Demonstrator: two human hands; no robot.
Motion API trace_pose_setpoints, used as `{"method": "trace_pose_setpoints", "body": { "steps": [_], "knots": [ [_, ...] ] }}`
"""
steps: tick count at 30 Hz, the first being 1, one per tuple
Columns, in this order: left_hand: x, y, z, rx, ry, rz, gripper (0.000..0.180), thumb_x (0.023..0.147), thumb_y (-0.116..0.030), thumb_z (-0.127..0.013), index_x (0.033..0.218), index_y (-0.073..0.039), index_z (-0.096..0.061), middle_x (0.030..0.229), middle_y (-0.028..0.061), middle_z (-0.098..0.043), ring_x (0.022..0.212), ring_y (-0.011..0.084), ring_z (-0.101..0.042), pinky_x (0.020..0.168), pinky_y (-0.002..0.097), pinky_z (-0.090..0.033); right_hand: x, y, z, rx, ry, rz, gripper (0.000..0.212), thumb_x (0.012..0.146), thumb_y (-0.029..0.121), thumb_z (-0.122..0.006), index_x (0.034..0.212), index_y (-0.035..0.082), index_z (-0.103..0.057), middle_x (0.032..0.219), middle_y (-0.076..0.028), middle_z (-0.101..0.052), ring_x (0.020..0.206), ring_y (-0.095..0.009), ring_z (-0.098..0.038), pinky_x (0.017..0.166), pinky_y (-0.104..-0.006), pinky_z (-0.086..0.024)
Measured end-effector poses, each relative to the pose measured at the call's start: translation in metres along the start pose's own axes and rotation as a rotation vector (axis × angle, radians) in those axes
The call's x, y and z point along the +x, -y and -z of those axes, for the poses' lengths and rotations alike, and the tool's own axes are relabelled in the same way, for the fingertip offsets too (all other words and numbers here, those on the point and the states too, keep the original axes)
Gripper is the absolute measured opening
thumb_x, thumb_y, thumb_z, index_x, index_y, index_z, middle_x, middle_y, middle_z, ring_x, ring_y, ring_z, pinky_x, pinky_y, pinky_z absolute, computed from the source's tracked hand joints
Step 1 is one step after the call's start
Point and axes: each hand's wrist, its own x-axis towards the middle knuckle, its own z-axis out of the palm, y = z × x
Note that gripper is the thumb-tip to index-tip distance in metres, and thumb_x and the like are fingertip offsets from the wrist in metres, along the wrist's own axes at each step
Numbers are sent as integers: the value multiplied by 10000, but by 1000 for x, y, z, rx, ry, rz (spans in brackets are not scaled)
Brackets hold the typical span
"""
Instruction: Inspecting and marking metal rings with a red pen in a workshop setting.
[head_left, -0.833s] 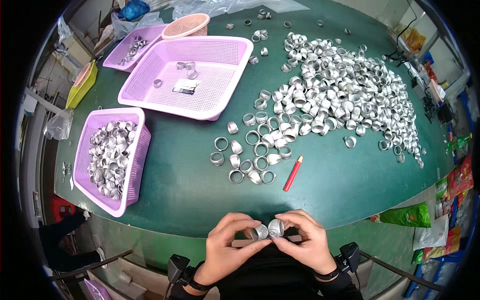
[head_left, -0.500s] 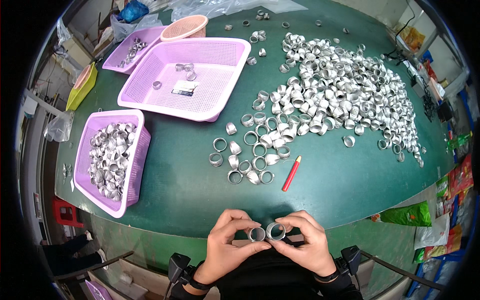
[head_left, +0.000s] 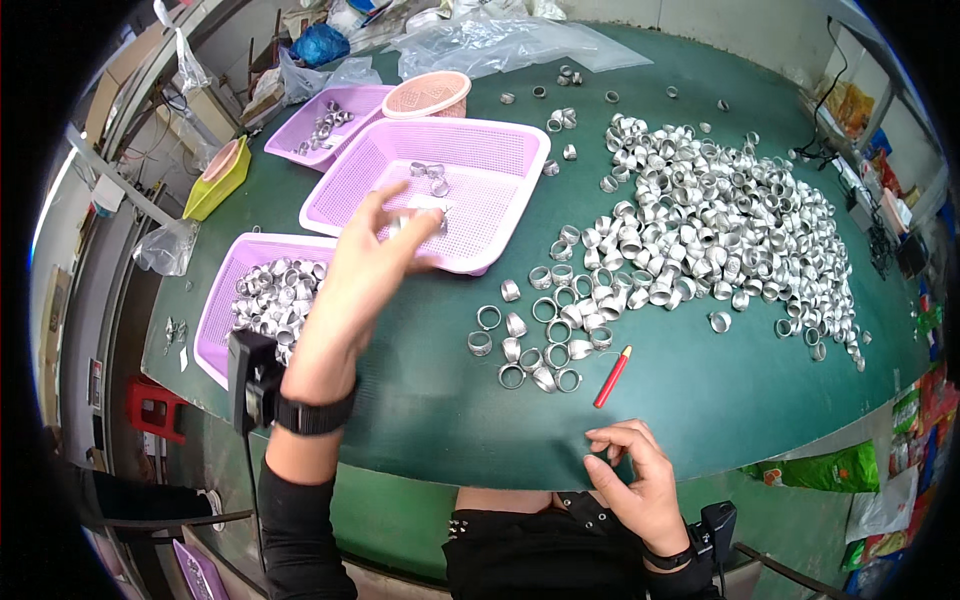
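**Left hand over the lilac basket, right hand at the table edge**

A green table [head_left: 420,400] carries a broad heap of short silver metal rings [head_left: 700,220] across its far right half. Nearer the person, a smaller cluster of loose rings [head_left: 535,340] lies flat on the cloth, and a red pen [head_left: 612,376] lies just beside that cluster on its right. Three lilac plastic baskets stand on the left: a large middle basket [head_left: 500,165] holding only a few rings, a near basket [head_left: 225,320] well filled with rings, and a far basket [head_left: 300,120] with a few more. A pink round basket [head_left: 430,92] sits behind the middle one, touching or almost touching it. Clear plastic sheeting [head_left: 500,40] lies at the far edge, and a green packet [head_left: 820,470] lies below the table's near right rim.

The left hand [head_left: 375,260] is raised over the near rim of the large middle basket, its forearm crossing in front of the near basket. Its fingers [head_left: 410,225] are spread loosely apart; the hand is blurred, and something pale shows at the fingertips, but I cannot tell whether it is a ring in the grip or one lying in the basket behind. A black band [head_left: 315,412] wraps the wrist.

The right hand [head_left: 640,475] rests at the table's near edge, fingers curled inward toward the palm. Whether they pinch a ring there cannot be told.
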Motion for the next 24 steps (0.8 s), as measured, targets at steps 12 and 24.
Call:
{"method": "trace_pose_setpoints", "body": {
  "steps": [12,24],
  "knots": [
    [-57,77,-37,833,346,-334,592,764,-314,-544,1172,57,-328,1157,278,-364,1097,357,-368,899,368,-321,71,-33,51,-398,99,259,256,733,109,-548,979,40,-520,967,-117,-521,937,-279,-462,812,-341,-365],
    [-86,86,-77,548,485,-402,418,776,-170,-509,1090,75,-382,1179,243,-347,1145,374,-293,940,398,-259,101,-43,28,-731,333,274,254,779,256,-497,980,108,-545,1076,-79,-464,1075,-290,-336,919,-439,-207]
  ]
}}
